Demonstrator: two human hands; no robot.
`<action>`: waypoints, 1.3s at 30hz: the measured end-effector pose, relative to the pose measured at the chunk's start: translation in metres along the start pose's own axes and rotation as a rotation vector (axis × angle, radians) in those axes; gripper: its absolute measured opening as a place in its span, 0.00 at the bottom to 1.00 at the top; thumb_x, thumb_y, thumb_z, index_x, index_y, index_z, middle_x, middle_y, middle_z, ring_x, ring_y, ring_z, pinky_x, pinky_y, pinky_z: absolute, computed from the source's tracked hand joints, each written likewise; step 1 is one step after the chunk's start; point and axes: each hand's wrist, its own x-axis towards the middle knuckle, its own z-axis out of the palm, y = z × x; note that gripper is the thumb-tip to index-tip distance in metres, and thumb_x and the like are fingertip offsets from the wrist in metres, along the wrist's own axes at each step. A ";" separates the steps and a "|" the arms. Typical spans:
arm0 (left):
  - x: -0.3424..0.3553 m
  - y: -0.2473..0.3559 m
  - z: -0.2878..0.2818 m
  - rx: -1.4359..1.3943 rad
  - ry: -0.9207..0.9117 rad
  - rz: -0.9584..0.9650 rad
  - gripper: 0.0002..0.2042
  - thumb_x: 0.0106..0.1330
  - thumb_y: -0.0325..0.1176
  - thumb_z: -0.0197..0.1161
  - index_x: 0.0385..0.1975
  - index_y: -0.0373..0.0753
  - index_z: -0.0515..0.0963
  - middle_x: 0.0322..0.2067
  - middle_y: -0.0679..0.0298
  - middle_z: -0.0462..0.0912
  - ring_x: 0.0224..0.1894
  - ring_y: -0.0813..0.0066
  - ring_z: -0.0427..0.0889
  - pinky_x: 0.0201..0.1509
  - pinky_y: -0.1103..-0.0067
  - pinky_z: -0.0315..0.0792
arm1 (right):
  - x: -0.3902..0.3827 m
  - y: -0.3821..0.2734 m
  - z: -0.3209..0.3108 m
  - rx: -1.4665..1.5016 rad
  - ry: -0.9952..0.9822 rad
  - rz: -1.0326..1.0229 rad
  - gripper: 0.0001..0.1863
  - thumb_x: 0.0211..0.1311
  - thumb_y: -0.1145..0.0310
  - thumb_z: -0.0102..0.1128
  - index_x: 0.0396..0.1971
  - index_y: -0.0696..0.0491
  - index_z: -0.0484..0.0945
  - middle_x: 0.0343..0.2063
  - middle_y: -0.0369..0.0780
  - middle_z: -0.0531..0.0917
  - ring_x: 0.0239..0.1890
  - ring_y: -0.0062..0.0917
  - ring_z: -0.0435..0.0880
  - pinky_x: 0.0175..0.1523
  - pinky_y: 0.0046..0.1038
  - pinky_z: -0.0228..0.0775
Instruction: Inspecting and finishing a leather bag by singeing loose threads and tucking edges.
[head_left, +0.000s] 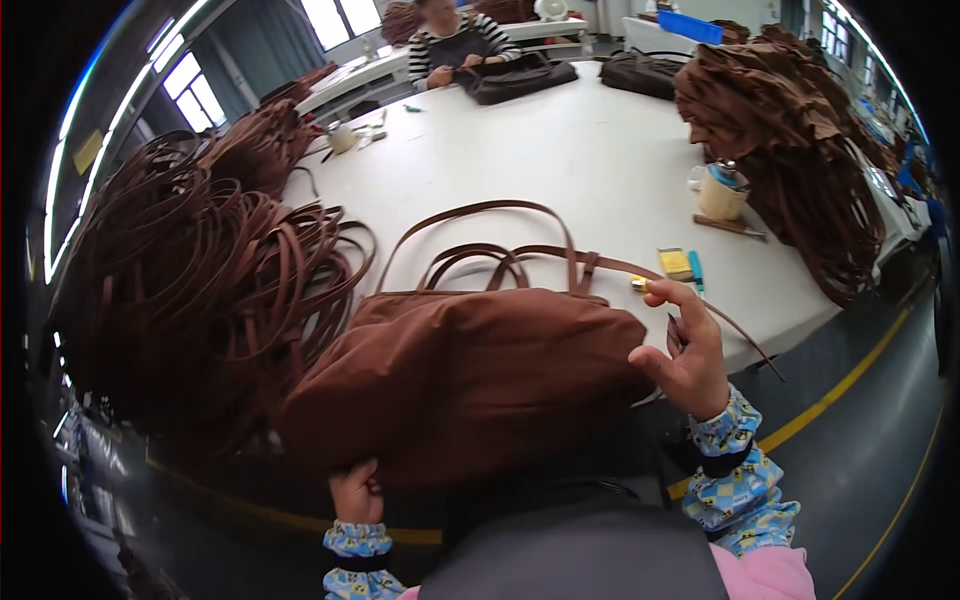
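Observation:
A brown fabric bag with long strap handles lies at the near table edge, its front hanging over toward me. My left hand is closed at the bag's lower left edge; the fold hides what its fingers pinch. Beside the bag's right end, my right hand is raised with thumb and index finger spread apart. A small dark pointed metal tool shows in its palm, held by the curled fingers. Near the index fingertip is a small yellow and silver piece. A thin brown strap trails past the hand.
Brown bags with looped straps are heaped on the left; another brown pile stands on the right. On the white table are a pot, a wooden-handled tool, a yellow box and a teal pen. A co-worker handles a black bag opposite.

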 end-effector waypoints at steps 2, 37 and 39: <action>-0.012 0.010 0.002 0.036 -0.020 0.045 0.15 0.46 0.18 0.61 0.35 0.39 0.73 0.23 0.68 0.73 0.17 0.83 0.68 0.17 0.87 0.60 | 0.005 0.001 0.010 -0.183 -0.155 -0.061 0.35 0.40 0.49 0.68 0.46 0.56 0.69 0.38 0.46 0.77 0.38 0.36 0.78 0.42 0.31 0.70; -0.041 0.041 -0.050 0.886 -0.587 0.540 0.09 0.39 0.14 0.54 0.22 0.33 0.74 0.25 0.58 0.78 0.31 0.66 0.80 0.37 0.79 0.72 | -0.125 0.048 0.005 -0.274 -0.103 -0.413 0.13 0.32 0.78 0.59 0.21 0.53 0.66 0.17 0.39 0.68 0.15 0.28 0.69 0.18 0.27 0.59; -0.043 0.058 -0.040 0.834 -0.670 0.386 0.11 0.40 0.17 0.56 0.27 0.33 0.75 0.30 0.57 0.79 0.35 0.67 0.79 0.42 0.78 0.71 | -0.125 0.044 0.001 -0.295 -0.098 -0.400 0.12 0.32 0.77 0.59 0.20 0.54 0.66 0.17 0.39 0.68 0.15 0.30 0.70 0.17 0.27 0.60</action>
